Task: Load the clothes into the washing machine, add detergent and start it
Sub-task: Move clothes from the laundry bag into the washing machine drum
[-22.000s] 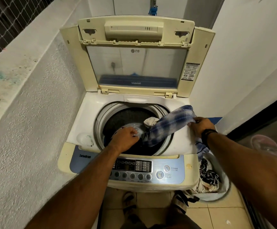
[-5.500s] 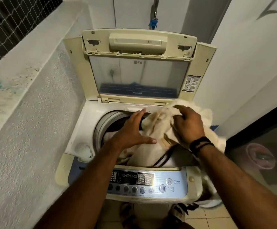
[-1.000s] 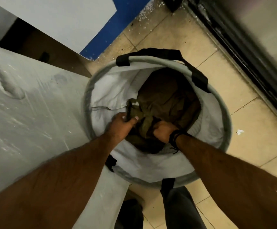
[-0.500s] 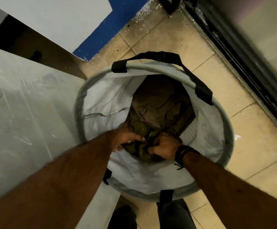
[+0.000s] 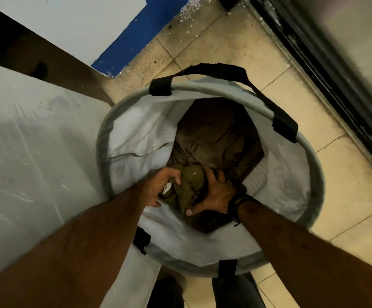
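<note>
Tiled floor (image 5: 236,41) | hamper (image 5: 131,138) beside washer (image 5: 36,141) | left hand (image 5: 158,185), right hand (image 5: 216,196) clutching olive garment (image 5: 191,181)

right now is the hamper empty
No, a brown garment lies at the bottom of the hamper, and both the left hand and right hand grip an olive one.
</note>
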